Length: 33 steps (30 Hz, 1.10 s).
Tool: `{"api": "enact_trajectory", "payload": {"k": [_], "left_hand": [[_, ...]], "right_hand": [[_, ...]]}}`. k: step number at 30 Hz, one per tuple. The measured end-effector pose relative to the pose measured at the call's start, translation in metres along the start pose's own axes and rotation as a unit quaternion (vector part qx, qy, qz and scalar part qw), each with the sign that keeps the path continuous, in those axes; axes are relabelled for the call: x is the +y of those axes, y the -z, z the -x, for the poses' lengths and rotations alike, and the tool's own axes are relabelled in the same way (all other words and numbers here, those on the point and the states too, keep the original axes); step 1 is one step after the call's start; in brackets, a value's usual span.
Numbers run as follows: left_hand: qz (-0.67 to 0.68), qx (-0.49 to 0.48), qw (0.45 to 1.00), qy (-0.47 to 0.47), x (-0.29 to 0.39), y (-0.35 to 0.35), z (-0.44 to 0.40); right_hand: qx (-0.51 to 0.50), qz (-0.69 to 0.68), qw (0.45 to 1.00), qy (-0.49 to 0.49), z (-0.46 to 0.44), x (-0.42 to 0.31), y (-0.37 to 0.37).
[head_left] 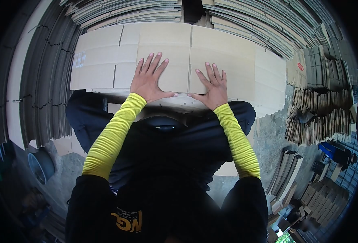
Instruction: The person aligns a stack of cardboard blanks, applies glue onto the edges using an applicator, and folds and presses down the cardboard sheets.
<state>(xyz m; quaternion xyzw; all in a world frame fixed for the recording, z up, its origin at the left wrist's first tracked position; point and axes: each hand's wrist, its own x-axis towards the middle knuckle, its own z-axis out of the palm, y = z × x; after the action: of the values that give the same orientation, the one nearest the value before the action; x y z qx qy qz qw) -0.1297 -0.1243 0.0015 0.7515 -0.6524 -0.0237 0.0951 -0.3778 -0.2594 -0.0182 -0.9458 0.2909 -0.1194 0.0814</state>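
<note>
A wide, flat cardboard sheet (163,40) with slots cut in it lies across the front of my lap, on top of more cardboard. My left hand (149,81) rests palm down on its near part, fingers spread and thumb pointing right along the near edge. To the right, my right hand (213,87) lies flat on the same sheet, fingers apart, its thumb pointing left. The two thumb tips are close together with a small gap between them. Neither hand grips anything. Yellow sleeves cover both forearms.
Tall stacks of flat cardboard (45,73) stand at the left, with more stacks (252,24) beyond the sheet. Bundled cardboard pieces (318,115) are at the right. A round tub (41,167) sits on the floor at lower left, and a cardboard bundle (284,172) lies at lower right.
</note>
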Motion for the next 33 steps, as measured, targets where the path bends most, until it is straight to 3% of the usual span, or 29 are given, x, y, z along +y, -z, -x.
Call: {"api": "enact_trajectory", "payload": {"k": [9,13,15,21,24,26,33], "left_hand": [[-0.022,-0.010,1.000,0.004,0.001,-0.002,0.000],[-0.022,-0.038,0.999,0.010,0.003,0.006,-0.001],[-0.020,-0.018,1.000,0.002,0.002,0.002,0.001],[-0.024,-0.018,0.999,-0.013,0.004,0.002,0.001],[-0.011,0.016,0.999,-0.026,0.012,0.015,-0.010],[0.040,0.019,0.998,0.039,0.020,0.018,-0.028],[0.080,0.161,0.980,-0.087,0.054,-0.017,-0.147]], "right_hand": [[0.010,0.009,1.000,0.006,0.000,-0.007,0.007],[-0.039,-0.001,0.999,-0.035,-0.010,-0.019,0.009],[-0.047,-0.002,0.991,-0.127,-0.009,-0.025,-0.004],[-0.087,-0.036,0.981,-0.168,-0.014,-0.034,0.003],[-0.088,-0.048,0.978,-0.182,-0.016,-0.033,0.000],[-0.089,-0.049,0.978,-0.181,-0.014,-0.033,-0.001],[-0.102,-0.051,0.977,-0.180,-0.015,-0.035,0.001]]}}
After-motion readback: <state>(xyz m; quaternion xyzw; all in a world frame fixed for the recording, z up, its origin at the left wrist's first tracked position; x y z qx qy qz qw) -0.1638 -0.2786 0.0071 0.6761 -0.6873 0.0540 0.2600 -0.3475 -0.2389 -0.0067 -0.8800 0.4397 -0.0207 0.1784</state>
